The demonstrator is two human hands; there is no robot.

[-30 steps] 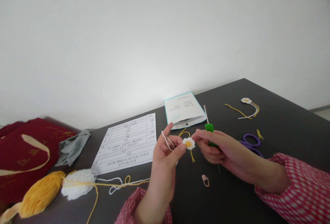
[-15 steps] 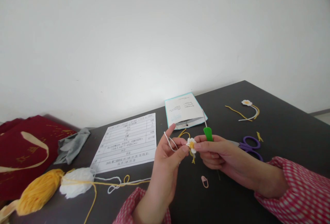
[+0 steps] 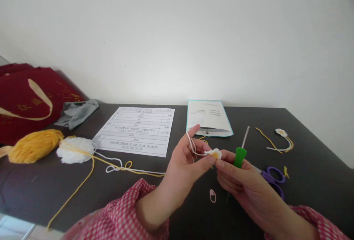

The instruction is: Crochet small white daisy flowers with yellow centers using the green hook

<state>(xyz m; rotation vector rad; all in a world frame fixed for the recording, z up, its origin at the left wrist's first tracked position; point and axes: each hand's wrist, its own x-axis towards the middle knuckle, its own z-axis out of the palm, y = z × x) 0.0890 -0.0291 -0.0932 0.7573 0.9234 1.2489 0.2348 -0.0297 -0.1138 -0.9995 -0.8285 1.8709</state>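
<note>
Between the thumb and fingers of my left hand (image 3: 184,159) is a small crocheted flower (image 3: 216,154), white with a yellow centre. White yarn (image 3: 191,142) loops around its raised index finger and runs to the flower. My right hand (image 3: 243,179) is closed around the green handle of a crochet hook (image 3: 240,156), whose metal shaft points up and away from the flower. The right thumb and fingertips meet the flower's right edge. A pink stitch marker (image 3: 212,195) lies on the table below my hands.
Left of my hands are a white yarn ball (image 3: 76,150), a yellow yarn skein (image 3: 35,146), a printed sheet (image 3: 138,133), a grey pouch (image 3: 79,114) and a red bag (image 3: 30,100). A white packet (image 3: 208,114), purple scissors (image 3: 273,177) and another crocheted flower (image 3: 281,132) lie behind and right.
The camera view has shifted and levelled. The flower has tilted in my fingers and shows less of its face. The hook in my right hand now leans right instead of left.
</note>
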